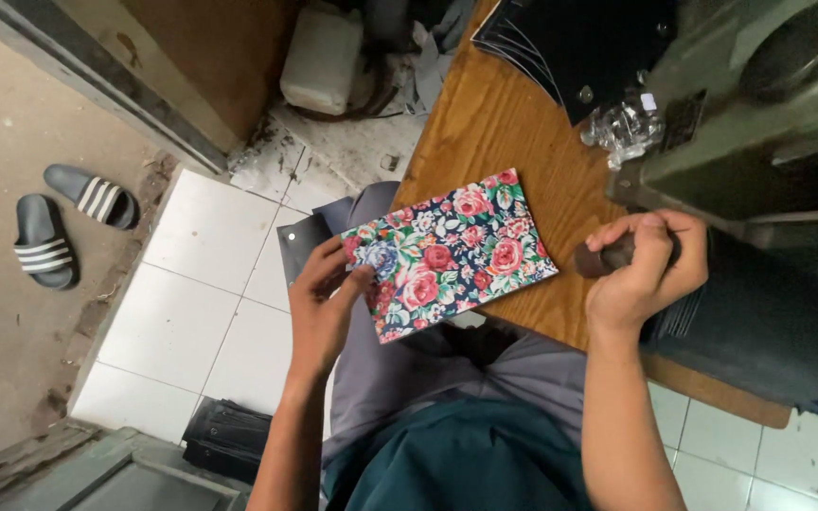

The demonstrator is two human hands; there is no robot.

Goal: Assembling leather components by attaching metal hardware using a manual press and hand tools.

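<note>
Floral panel (450, 252), a flat rectangle printed with roses, lies tilted on the near corner of the wooden table (494, 132), its lower end overhanging the edge above your lap. Behind it stands the big grey-green machine (759, 104), its body close over your right hand. Work from that downward: keep the panel flat on the wood and square to the machine's base so it does not tip off the overhang. Your left hand (326, 301) pinches the panel's lower-left corner between thumb and fingers; hold that pinch light, just enough to steer. Your right hand (644, 268) is closed around a dark handle (603, 257) at the machine's foot; grip it firmly and move it slowly. A crumpled scrap of clear plastic (622, 128) sits near the panel's far end.
</note>
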